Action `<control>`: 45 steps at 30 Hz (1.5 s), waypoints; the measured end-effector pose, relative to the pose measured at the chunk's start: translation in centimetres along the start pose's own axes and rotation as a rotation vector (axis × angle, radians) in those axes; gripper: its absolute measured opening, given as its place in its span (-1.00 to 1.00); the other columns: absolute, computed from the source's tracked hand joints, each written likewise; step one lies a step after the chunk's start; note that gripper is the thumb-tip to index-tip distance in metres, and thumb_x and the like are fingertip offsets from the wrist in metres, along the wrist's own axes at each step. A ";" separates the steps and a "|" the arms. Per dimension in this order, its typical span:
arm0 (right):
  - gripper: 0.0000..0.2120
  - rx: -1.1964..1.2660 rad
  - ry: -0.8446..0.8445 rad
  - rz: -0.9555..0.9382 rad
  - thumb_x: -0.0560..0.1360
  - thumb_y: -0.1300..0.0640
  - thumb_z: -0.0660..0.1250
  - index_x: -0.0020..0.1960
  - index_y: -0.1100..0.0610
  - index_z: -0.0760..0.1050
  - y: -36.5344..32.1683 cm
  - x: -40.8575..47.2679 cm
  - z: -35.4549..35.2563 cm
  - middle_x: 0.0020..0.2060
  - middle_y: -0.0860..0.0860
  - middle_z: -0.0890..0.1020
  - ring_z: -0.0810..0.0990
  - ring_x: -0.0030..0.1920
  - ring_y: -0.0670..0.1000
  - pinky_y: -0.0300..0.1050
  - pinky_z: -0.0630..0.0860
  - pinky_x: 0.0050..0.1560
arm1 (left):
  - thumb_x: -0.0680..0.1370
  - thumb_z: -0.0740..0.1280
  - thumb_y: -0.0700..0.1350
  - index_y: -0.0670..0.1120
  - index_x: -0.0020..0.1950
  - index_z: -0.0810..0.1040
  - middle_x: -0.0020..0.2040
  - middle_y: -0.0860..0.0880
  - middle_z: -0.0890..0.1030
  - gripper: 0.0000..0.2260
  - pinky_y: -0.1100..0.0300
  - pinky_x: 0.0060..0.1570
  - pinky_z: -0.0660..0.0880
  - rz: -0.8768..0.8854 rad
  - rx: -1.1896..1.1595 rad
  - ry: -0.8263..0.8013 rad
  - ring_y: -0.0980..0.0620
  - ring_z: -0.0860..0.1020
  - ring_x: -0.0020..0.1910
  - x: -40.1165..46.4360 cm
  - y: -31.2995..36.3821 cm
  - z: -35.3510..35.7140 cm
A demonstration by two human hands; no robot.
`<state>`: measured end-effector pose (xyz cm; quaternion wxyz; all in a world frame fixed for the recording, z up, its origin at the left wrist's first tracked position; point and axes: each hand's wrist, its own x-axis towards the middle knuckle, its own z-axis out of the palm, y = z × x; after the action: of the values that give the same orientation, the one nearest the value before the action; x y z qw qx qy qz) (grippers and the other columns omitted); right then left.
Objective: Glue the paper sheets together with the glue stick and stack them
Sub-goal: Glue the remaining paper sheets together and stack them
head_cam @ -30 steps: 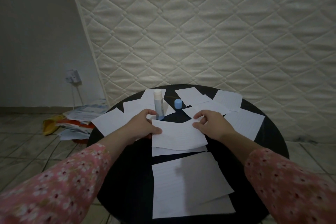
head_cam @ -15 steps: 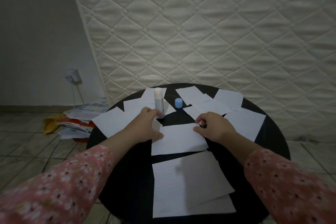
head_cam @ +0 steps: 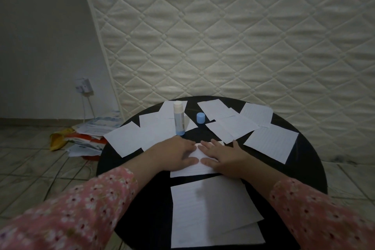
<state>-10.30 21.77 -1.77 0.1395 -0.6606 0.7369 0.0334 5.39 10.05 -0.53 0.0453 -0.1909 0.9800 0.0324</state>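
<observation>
Pressing flat on a lined paper sheet (head_cam: 193, 165) in the middle of the round black tabletop (head_cam: 310, 160), both hands lie palm down with fingers straight and spread, curled round nothing. The left hand (head_cam: 178, 153) covers the sheet's left part and the right hand (head_cam: 221, 155) its right part, their fingertips nearly meeting over the paper's centre. Both arms wear pink flowered sleeves (head_cam: 81, 209).

Taking the glue stick (head_cam: 179, 117) as landmark: it stands upright and uncapped on the tabletop, just beyond the left hand's fingers, its blue base near them. Its blue cap (head_cam: 200, 117) sits to the right of it, apart, on bare black surface. Loose paper sheets (head_cam: 129, 140) lie to the left of and behind the glue stick, overlapping one another; more loose sheets (head_cam: 269, 144) fan out to its right, past the cap, toward the far right rim. The pressed sheet lies on the near side of the glue stick, and nearer still to the person a stack of sheets (head_cam: 211, 215) rests slightly askew, its edges not lined up, reaching the near rim.

Behind the tabletop a quilted mattress (head_cam: 233, 36) leans upright. Far left of the glue stick, on the tiled floor (head_cam: 30, 160), lies a pile of papers (head_cam: 91, 136) below a wall socket (head_cam: 83, 85) with a cord hanging down.
</observation>
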 end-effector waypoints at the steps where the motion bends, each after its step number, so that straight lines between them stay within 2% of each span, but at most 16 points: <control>1: -0.46 -0.016 -0.009 0.009 0.64 -0.18 -0.09 0.57 -0.10 -0.14 -0.1 -0.1 -0.1 0.55 -0.16 -0.11 -0.16 0.54 -0.08 0.35 -0.29 0.40 | 0.58 0.17 0.20 -0.03 0.31 0.49 0.44 0.03 0.40 -0.57 0.02 0.27 0.39 -0.016 0.035 -0.030 -0.03 0.43 0.29 0.1 0.1 -0.2; 6: -0.44 -0.021 0.009 0.069 0.63 -0.20 -0.10 0.57 -0.08 -0.15 -0.5 -0.4 0.0 0.56 -0.13 -0.11 -0.14 0.55 -0.07 0.35 -0.30 0.40 | 0.54 0.15 0.29 -0.01 0.22 0.51 0.21 -0.05 0.56 -0.54 0.00 0.11 0.49 -0.116 0.100 -0.098 -0.02 0.51 0.10 0.5 0.2 -0.5; 10: -0.41 0.009 0.016 0.089 0.62 -0.24 -0.08 0.57 -0.07 -0.13 -0.3 -0.5 0.1 0.56 -0.12 -0.10 -0.13 0.55 -0.08 0.35 -0.32 0.40 | 0.53 0.16 0.29 0.00 0.11 0.54 0.15 -0.04 0.59 -0.58 0.03 0.06 0.52 -0.132 0.098 -0.086 0.01 0.53 0.03 0.4 0.1 -0.4; 13: -0.34 0.014 0.032 0.141 0.59 -0.30 -0.08 0.57 -0.04 -0.14 0.0 -0.5 0.5 0.56 -0.12 -0.12 -0.13 0.54 -0.10 0.36 -0.34 0.39 | 0.53 0.17 0.29 0.00 -0.02 0.53 0.16 -0.02 0.59 -0.61 0.02 0.04 0.52 -0.134 0.076 -0.053 0.01 0.55 0.00 0.1 -0.4 -0.2; 16: -0.33 -0.001 0.026 0.151 0.59 -0.30 -0.09 0.57 -0.02 -0.16 0.2 -0.8 0.4 0.56 -0.11 -0.13 -0.14 0.54 -0.11 0.37 -0.33 0.40 | 0.52 0.17 0.30 -0.01 -0.06 0.52 0.16 -0.03 0.60 -0.61 0.00 0.03 0.52 -0.125 0.073 -0.031 0.01 0.55 -0.02 -0.1 -0.7 0.1; 21: -0.30 -0.018 0.010 0.115 0.57 -0.33 -0.08 0.57 -0.02 -0.17 0.5 -1.5 -0.2 0.56 -0.12 -0.13 -0.15 0.54 -0.14 0.34 -0.37 0.41 | 0.49 0.21 0.33 -0.04 -0.04 0.54 0.12 -0.02 0.60 -0.56 0.01 0.06 0.51 -0.155 0.012 -0.037 0.02 0.54 0.02 -0.4 -0.3 -0.4; 23: -0.22 -0.047 0.013 0.114 0.52 -0.40 -0.10 0.57 0.00 -0.18 0.4 -1.6 -0.1 0.56 -0.12 -0.14 -0.17 0.54 -0.13 0.35 -0.37 0.40 | 0.47 0.22 0.35 -0.06 0.06 0.55 0.09 -0.02 0.59 -0.50 0.03 0.10 0.50 -0.151 -0.046 -0.004 0.01 0.54 0.06 -0.4 0.9 -0.4; 26: -0.15 -0.035 -0.010 0.122 0.47 -0.46 -0.11 0.57 0.01 -0.20 0.2 -1.5 -0.1 0.56 -0.11 -0.17 -0.20 0.53 -0.13 0.36 -0.34 0.41 | 0.47 0.28 0.31 -0.02 0.37 0.46 0.36 0.02 0.48 -0.41 0.07 0.31 0.37 -0.145 -0.128 0.026 0.02 0.42 0.32 -0.3 2.1 -0.1; 28: -0.18 -0.035 -0.017 0.119 0.50 -0.43 -0.07 0.57 0.00 -0.22 0.5 -1.4 0.0 0.55 -0.12 -0.19 -0.22 0.53 -0.12 0.37 -0.33 0.41 | 0.42 0.35 0.30 0.04 0.45 0.37 0.45 0.07 0.38 -0.34 0.09 0.37 0.30 -0.180 -0.175 -0.008 0.04 0.33 0.41 -0.1 1.9 -0.2; 30: -0.21 -0.035 -0.019 0.110 0.52 -0.39 -0.03 0.57 -0.02 -0.23 0.9 -1.3 0.1 0.55 -0.13 -0.20 -0.22 0.53 -0.13 0.36 -0.35 0.41 | 0.39 0.39 0.31 0.08 0.46 0.34 0.48 0.11 0.33 -0.30 0.09 0.39 0.27 -0.201 -0.194 -0.054 0.04 0.29 0.43 -0.1 1.5 -0.4; 34: -0.24 -0.020 -0.020 0.070 0.54 -0.35 0.02 0.57 -0.06 -0.22 1.7 -1.8 -0.1 0.54 -0.16 -0.20 -0.22 0.52 -0.17 0.32 -0.37 0.40 | 0.39 0.44 0.23 0.09 0.45 0.36 0.48 0.21 0.28 -0.33 0.08 0.43 0.21 -0.168 -0.232 -0.102 0.08 0.27 0.44 -0.7 0.7 -1.2; 40: -0.26 -0.040 -0.044 0.017 0.56 -0.30 0.06 0.57 -0.05 -0.19 3.5 -2.5 -0.4 0.54 -0.16 -0.18 -0.18 0.53 -0.15 0.23 -0.30 0.46 | 0.42 0.46 0.16 0.15 0.42 0.39 0.46 0.27 0.28 -0.40 0.09 0.42 0.24 -0.119 -0.301 -0.143 0.12 0.31 0.41 -1.9 -1.7 -1.2; 45: -0.50 0.077 0.042 0.010 0.66 -0.09 -0.06 0.57 -0.02 0.01 3.7 -1.8 -0.2 0.55 -0.14 -0.03 -0.07 0.54 -0.14 0.10 -0.21 0.49 | 0.44 0.45 0.13 0.12 0.33 0.52 0.37 0.23 0.44 -0.54 0.28 0.29 0.31 -0.135 -0.332 -0.046 0.16 0.42 0.31 -1.6 -1.8 -1.2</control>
<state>-13.79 23.96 -1.62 0.1491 -0.6515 0.7438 -0.0079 7.47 8.90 0.73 0.0373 -0.2605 0.9448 0.1952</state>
